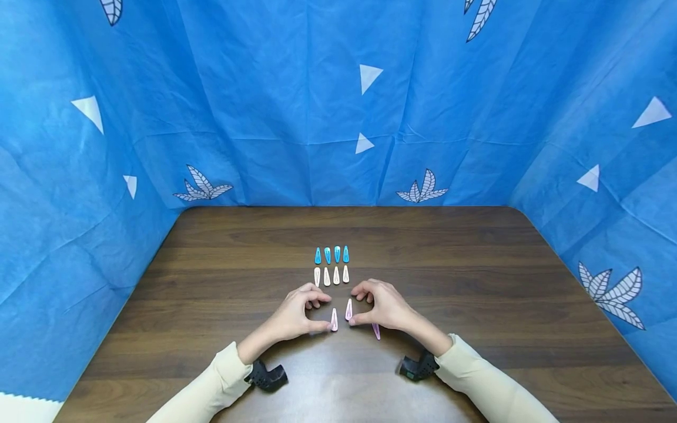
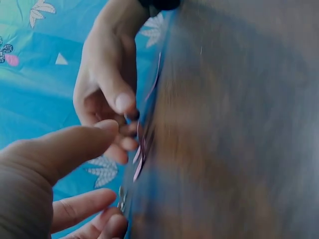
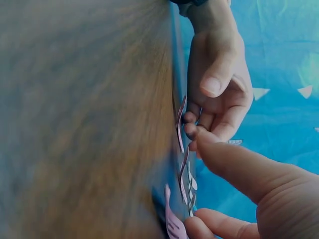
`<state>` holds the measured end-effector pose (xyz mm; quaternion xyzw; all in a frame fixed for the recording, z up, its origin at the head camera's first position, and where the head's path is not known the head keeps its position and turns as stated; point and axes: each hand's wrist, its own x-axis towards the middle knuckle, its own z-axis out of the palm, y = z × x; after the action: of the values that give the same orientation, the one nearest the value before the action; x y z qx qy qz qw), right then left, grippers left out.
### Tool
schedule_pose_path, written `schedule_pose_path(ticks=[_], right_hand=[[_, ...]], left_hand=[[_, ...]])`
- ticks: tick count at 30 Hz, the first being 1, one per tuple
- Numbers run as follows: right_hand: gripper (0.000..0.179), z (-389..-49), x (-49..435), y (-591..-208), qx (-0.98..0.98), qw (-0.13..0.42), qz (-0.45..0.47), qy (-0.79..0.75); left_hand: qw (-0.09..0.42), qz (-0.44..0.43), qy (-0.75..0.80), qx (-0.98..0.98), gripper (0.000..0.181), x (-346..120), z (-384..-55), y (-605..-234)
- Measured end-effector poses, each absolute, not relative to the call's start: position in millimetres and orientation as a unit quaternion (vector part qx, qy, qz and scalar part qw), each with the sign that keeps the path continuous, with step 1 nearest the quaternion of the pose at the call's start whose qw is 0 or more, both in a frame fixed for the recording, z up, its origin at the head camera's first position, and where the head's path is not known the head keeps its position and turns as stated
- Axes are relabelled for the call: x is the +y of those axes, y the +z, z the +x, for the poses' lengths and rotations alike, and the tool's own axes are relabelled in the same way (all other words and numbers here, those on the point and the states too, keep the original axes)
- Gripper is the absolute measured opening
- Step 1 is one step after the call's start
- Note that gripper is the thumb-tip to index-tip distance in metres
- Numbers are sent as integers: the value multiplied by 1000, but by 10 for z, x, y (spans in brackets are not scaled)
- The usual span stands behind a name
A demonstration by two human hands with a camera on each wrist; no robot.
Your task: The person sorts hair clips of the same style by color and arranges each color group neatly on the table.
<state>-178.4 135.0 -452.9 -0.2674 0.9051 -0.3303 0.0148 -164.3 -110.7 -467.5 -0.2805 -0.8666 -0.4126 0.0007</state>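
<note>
Three pink snap hair clips lie on the wooden table between and beside the two hands. My left hand has its thumb tip right at the lower end of the left pink hair clip, with its other fingers apart from the thumb. Around the middle pink hair clip, my right hand arches with its thumb by the lower end and its index finger near the top. A third pink hair clip lies partly hidden under the right hand; the right wrist view shows this pink clip close up.
Beyond the hands, a row of blue hair clips lies above a row of cream hair clips. The wooden table extends to both sides. Blue patterned cloth hangs at the back and sides.
</note>
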Motion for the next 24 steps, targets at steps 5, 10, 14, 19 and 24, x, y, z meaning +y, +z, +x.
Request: schedule_pose_path(ticks=[5, 10, 14, 19, 24], right_hand=[[51, -1774, 1322, -4544, 910, 8, -260, -324], [51, -1762, 1310, -4563, 915, 2, -253, -313], [50, -1754, 1298, -4579, 920, -5, -255, -297], [49, -1735, 1279, -4591, 925, -14, -253, -282], [47, -1731, 1274, -4606, 930, -15, -246, -272]], left_hand=[[17, -277, -402, -873, 48, -1055, -1600, -4728], [29, -267, -392, -880, 47, -1022, -1581, -4755], [28, -260, -379, -888, 46, -1019, -1564, -4764], [30, -262, -373, -890, 44, -1028, -1539, -4773], [43, -271, -368, -888, 43, -1029, -1537, -4790]])
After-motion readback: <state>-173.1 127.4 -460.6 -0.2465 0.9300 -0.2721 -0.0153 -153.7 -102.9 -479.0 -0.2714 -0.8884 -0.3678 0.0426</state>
